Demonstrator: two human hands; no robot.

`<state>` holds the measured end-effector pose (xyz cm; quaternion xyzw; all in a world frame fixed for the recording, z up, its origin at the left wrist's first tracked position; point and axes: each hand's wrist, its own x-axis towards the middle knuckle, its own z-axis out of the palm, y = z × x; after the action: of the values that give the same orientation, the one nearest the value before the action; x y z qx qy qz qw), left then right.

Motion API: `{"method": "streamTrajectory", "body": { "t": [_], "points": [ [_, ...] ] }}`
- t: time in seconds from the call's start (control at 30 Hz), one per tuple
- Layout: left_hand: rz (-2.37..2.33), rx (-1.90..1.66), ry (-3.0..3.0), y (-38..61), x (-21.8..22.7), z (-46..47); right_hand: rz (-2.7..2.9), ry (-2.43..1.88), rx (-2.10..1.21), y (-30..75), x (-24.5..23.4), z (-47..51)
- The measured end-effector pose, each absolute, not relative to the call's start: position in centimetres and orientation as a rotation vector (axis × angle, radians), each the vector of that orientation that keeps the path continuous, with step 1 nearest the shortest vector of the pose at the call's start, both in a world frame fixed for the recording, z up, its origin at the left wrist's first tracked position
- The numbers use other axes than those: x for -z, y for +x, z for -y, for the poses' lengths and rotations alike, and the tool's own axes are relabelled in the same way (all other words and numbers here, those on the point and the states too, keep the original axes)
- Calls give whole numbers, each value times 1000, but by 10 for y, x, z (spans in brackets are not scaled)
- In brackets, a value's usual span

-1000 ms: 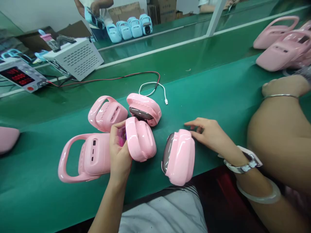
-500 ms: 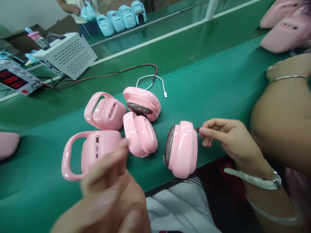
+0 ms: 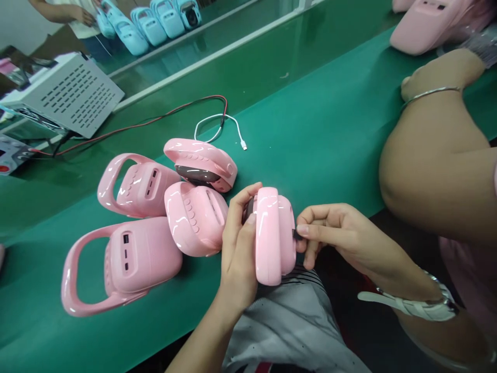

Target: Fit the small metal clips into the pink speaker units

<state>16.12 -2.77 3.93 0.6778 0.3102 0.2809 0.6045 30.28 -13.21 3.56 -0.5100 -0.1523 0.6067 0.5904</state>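
Note:
My left hand [image 3: 237, 247] grips a glossy pink handled device [image 3: 274, 234] at the near edge of the green belt [image 3: 310, 129], fingers wrapped over its left side. My right hand [image 3: 334, 235] pinches a small dark piece [image 3: 295, 234] against the device's right side. Just left lie several more pink devices: one with a button row [image 3: 196, 217], one with its dark screen showing [image 3: 200, 163], one behind [image 3: 135, 185] and a large one with ports [image 3: 124, 261].
A white cable [image 3: 221, 127] and red wire [image 3: 155, 118] lie on the belt. A white vented box [image 3: 66, 93] stands at the back left. Blue devices [image 3: 155, 20] sit on the far bench. Another person's arm [image 3: 438, 150] rests at the right near pink devices [image 3: 423, 23].
My left hand let go of the middle pink device and came across to grasp the right one. My right hand picked up a small dark piece and brought it to that device's side.

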Motion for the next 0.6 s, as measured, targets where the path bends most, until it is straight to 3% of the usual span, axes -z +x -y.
{"method": "streamTrajectory", "body": {
  "t": [0.6],
  "points": [
    [-725,-615,1384,153,-29,32,301,-1095,-1414,283,-34,133]
  ]
}}
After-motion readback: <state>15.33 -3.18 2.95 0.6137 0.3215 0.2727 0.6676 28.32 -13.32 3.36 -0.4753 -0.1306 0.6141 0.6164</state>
